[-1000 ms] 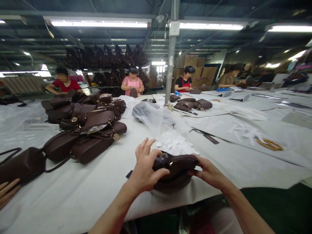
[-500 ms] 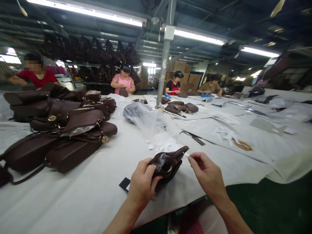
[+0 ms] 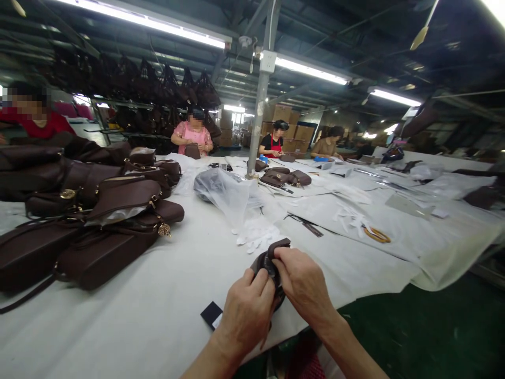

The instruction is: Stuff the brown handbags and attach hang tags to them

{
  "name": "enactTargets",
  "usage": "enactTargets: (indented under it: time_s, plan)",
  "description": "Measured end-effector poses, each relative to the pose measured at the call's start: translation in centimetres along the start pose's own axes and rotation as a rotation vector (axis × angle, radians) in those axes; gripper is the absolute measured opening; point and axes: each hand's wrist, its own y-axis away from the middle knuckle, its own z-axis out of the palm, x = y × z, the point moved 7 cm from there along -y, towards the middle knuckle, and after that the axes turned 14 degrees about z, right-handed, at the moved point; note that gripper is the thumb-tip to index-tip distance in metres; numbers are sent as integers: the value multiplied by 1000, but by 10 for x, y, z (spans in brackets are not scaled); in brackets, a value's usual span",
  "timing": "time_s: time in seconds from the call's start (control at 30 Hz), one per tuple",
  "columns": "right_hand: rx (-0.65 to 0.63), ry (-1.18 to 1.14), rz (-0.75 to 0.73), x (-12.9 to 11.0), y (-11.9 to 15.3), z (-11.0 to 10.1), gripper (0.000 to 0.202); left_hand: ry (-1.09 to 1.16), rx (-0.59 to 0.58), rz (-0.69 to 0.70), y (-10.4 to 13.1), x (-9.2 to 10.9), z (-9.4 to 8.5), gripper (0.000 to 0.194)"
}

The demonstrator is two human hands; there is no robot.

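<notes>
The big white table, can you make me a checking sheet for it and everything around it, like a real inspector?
Surface: white table, its covering creased.
Things in hand: small brown bag, part hidden by the hands.
Clutter: brown bags piled on the left; clear plastic, white strips and yellow loops farther out; dark tag beside the left hand.
Hands: left hand and right hand both grip the bag.
Cables: nothing seen on the table; a cord hangs overhead.
Surroundings: pole; four people beyond.
</notes>
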Motion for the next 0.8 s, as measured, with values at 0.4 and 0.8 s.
enactTargets:
  time_s: [0.4,0.8]
  plan:
    - [-251,-609,504,12,10,9,21,52,129,-163,2,-7,8,14]
    - [-218,-644,532,2,31,14,25,291,482,-255,24,-12,14,37]
